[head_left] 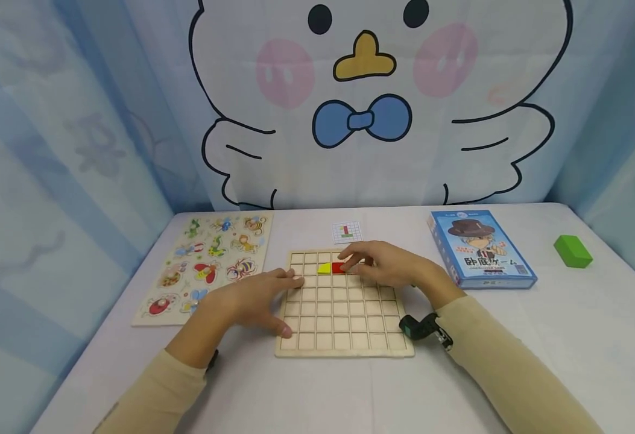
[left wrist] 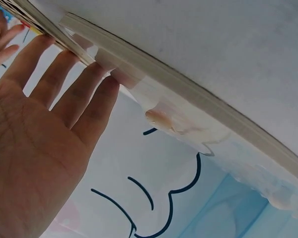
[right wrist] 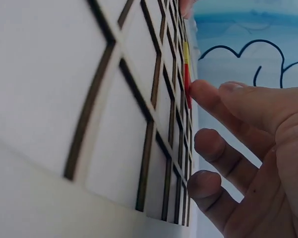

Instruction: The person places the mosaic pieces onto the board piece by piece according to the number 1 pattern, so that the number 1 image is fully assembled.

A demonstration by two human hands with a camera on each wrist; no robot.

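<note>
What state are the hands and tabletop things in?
Grid board: lying flat
Yellow piece: on grid board
Red piece: beside yellow piece, seating unclear
Left hand: touching grid board's left edge
Right hand: touching red piece
Grid card: face up
Blue box: closed
Picture board: face up
Green block: untouched

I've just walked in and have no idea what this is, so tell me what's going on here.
A person is placing colored pieces on a wooden grid board. The right hand has its fingers at a red piece, which lies beside a yellow piece toward the board's far side. The left hand rests at the board's left edge. A small card with a colored grid pattern lies just beyond the board.
</note>
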